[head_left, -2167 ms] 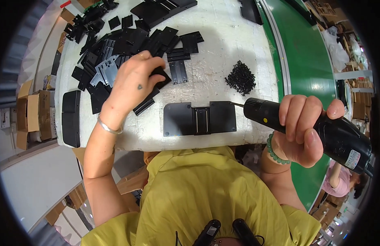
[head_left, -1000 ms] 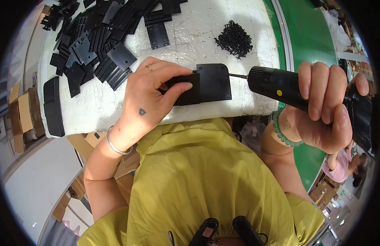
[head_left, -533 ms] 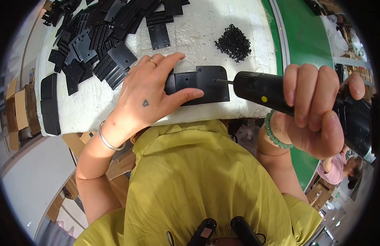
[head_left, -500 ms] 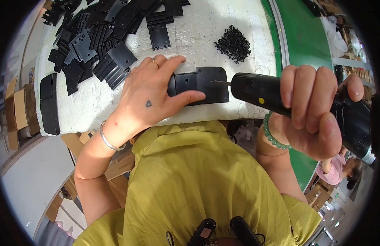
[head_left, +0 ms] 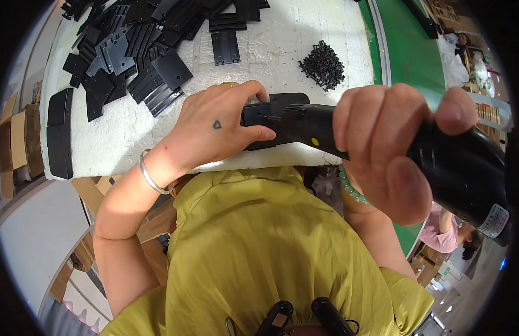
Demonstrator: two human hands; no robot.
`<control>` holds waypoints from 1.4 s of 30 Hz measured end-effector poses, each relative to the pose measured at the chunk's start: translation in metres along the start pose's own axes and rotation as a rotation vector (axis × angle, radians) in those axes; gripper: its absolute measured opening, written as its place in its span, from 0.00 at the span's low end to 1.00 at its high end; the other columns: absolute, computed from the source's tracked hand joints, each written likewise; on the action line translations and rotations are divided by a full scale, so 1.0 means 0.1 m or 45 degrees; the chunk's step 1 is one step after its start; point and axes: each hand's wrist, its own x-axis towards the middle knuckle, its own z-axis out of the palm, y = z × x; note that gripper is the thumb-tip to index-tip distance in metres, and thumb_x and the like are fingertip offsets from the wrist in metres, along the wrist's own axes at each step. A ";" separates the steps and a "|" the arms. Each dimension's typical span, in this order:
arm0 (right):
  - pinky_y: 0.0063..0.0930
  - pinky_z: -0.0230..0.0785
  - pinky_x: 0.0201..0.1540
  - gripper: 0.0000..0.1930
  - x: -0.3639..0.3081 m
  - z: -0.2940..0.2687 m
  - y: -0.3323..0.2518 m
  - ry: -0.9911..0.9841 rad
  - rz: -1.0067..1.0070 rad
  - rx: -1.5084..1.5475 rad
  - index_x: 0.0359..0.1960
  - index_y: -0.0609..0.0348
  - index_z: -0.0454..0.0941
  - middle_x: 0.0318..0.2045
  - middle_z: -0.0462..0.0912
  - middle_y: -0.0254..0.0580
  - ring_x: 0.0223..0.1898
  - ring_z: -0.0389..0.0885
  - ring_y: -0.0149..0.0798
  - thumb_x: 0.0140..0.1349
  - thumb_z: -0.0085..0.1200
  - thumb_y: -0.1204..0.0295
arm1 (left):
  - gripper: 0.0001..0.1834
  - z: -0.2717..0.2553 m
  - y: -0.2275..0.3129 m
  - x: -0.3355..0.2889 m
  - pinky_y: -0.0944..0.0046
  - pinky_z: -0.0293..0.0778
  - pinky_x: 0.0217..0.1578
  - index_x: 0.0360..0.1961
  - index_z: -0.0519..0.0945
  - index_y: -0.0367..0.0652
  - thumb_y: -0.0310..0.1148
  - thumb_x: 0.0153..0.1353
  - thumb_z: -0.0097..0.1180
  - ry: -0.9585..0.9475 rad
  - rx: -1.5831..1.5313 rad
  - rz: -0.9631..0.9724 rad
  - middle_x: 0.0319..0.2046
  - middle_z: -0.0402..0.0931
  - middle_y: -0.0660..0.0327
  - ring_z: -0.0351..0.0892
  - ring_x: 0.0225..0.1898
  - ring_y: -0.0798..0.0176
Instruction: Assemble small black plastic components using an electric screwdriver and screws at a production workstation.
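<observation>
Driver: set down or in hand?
In hand: the right hand wraps around the black power driver, its bit pointing left over the black plate.

Here's the left hand (head_left: 220, 123) spread at the black panel (head_left: 290, 101), thumb across its near part, index finger curled at the far edge! The right hand (head_left: 388, 140) has its fingers wrapped round a chunky black electric screwdriver (head_left: 450, 168), bit pointing left over the panel, though whether the tip touches is hard to call. Beyond, on the white tabletop (head_left: 270, 61), sits a pile of black screws (head_left: 322, 65); over to the left, a jumbled heap of dark plates (head_left: 172, 70). A co-worker in pink (head_left: 440, 232) shows at far right.
</observation>
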 end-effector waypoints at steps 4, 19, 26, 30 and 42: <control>0.22 0.59 0.27 0.21 0.03 0.05 0.12 -0.054 -0.002 -0.002 0.50 0.48 0.61 0.18 0.66 0.26 0.17 0.64 0.26 0.54 0.49 0.75 | 0.21 -0.02 0.01 -0.02 0.57 0.67 0.39 0.38 0.75 0.46 0.45 0.47 0.63 -0.013 -0.011 -0.058 0.27 0.75 0.57 0.74 0.38 0.54; 0.26 0.60 0.27 0.19 0.10 0.12 0.22 -0.239 0.040 -0.039 0.48 0.49 0.60 0.18 0.66 0.30 0.17 0.64 0.29 0.55 0.49 0.76 | 0.20 -0.03 -0.03 -0.01 0.57 0.68 0.41 0.39 0.77 0.44 0.43 0.47 0.63 -0.055 -0.007 -0.068 0.31 0.77 0.54 0.75 0.40 0.53; 0.28 0.60 0.26 0.16 0.23 0.18 0.20 -0.441 0.059 -0.113 0.41 0.50 0.60 0.17 0.66 0.32 0.17 0.64 0.30 0.54 0.51 0.79 | 0.19 -0.01 -0.06 0.03 0.56 0.69 0.39 0.37 0.78 0.42 0.42 0.47 0.63 -0.031 -0.028 -0.054 0.30 0.78 0.54 0.76 0.38 0.52; 0.28 0.59 0.25 0.15 0.18 0.16 0.18 -0.437 0.090 -0.196 0.40 0.51 0.60 0.18 0.66 0.32 0.17 0.64 0.31 0.54 0.51 0.78 | 0.18 -0.02 -0.05 0.05 0.56 0.69 0.39 0.35 0.78 0.41 0.41 0.47 0.63 -0.084 -0.048 -0.070 0.29 0.78 0.54 0.77 0.37 0.52; 0.25 0.60 0.25 0.18 0.15 0.19 0.25 -0.329 0.057 -0.187 0.43 0.49 0.59 0.17 0.65 0.30 0.16 0.63 0.28 0.51 0.47 0.77 | 0.17 -0.03 -0.08 0.03 0.54 0.68 0.39 0.35 0.77 0.42 0.39 0.45 0.62 -0.091 -0.092 -0.050 0.29 0.77 0.54 0.75 0.38 0.50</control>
